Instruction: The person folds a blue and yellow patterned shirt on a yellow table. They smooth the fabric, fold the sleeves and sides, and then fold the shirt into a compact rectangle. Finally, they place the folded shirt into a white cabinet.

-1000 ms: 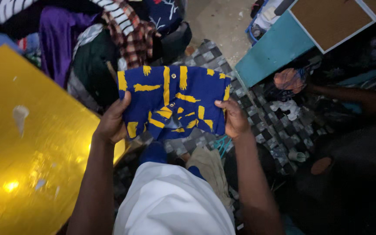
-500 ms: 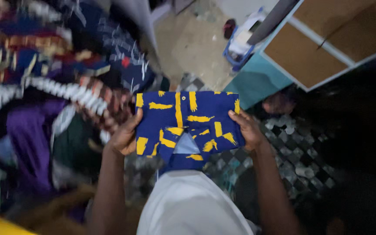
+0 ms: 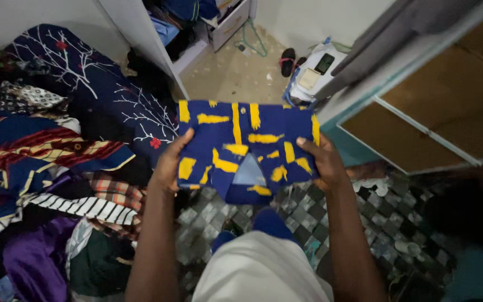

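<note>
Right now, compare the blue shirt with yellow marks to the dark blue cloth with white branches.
The folded shirt is bright blue with thick yellow brush-like marks; the branch-print cloth is darker, with thin white branches and small red spots. The shirt is held up flat between the left hand and right hand; the cloth lies loose on the clothes pile. Both are blue printed fabric.

At nine o'clock a heap of clothes [image 3: 57,168] blocks the way; at three, a teal cabinet [image 3: 420,106] crowds close. Bare floor [image 3: 236,67] opens at twelve, between white shelving [image 3: 141,33] and cabinet.
</note>
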